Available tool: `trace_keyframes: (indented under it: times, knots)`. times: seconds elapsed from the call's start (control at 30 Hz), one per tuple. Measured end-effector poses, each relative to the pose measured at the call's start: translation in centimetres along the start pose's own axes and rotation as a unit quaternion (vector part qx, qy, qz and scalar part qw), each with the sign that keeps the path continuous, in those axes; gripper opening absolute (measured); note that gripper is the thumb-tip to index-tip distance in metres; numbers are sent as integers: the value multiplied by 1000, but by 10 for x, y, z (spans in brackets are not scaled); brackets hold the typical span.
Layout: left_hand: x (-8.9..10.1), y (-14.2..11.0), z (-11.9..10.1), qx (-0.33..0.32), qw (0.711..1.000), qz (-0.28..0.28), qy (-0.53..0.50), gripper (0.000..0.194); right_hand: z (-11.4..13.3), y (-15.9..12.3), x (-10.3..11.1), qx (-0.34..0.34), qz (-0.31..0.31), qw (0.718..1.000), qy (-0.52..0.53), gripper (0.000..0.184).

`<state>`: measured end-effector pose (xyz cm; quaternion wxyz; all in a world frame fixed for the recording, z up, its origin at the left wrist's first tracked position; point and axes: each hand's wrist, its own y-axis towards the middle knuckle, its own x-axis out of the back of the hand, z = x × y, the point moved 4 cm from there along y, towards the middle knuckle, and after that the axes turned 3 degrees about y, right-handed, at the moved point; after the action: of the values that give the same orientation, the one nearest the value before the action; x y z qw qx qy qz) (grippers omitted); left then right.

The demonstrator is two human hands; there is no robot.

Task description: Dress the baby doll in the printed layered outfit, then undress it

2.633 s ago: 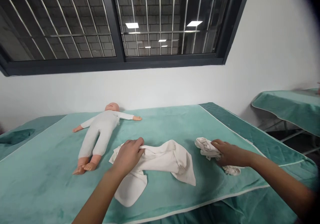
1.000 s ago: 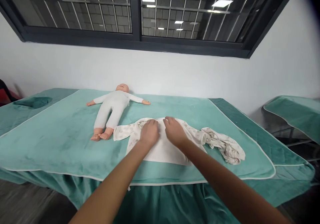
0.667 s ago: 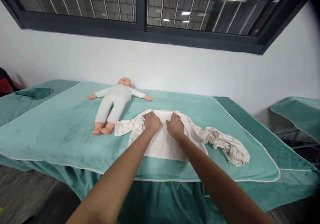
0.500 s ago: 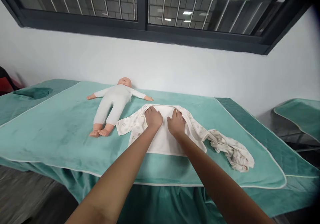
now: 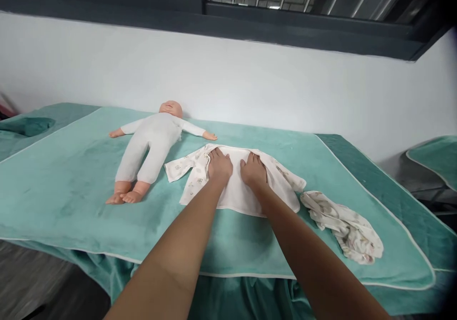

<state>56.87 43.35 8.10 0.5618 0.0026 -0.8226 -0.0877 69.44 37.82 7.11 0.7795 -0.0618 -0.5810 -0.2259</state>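
Observation:
A small white baby shirt (image 5: 235, 195) with a printed pattern lies spread on the green padded bed, its front parted and its sleeves stretched to both sides. On its left half rests my left hand (image 5: 219, 164), fingers laid out flat, the tips by the edge of the front panel. My right hand (image 5: 253, 168) presses on the right half in the same way, its outer edge partly under the folded-back panel. Left of the shirt a baby doll (image 5: 152, 136) in a white body suit lies on its back, arms spread. A crumpled patterned cloth (image 5: 344, 227) sits to the right.
The green bed cover (image 5: 71, 182) with pale piping runs along a white wall (image 5: 250, 86). Above is a dark window frame (image 5: 303, 22) with metal bars behind. Another green padded surface (image 5: 435, 160) stands at the far right.
The view has tilted down and come closer. The shirt's right sleeve now lies apart from the crumpled cloth and looks straighter. Both hands stay on the shirt, and the doll lies as before.

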Motion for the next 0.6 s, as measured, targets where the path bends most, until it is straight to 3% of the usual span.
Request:
trace_keyframes:
  times: [0.27,0.43,0.6]
  knots:
    - [7,10,17,-34,999,13,7,64,-10,12,7,49,24,998,-10,68]
    - [5,8,16,-42,999,-6,14,66,-10,13,7,50,-2,999,-8,69]
    - [4,8,16,-40,999,-6,23,66,-7,14,5,31,25,999,-19,67]
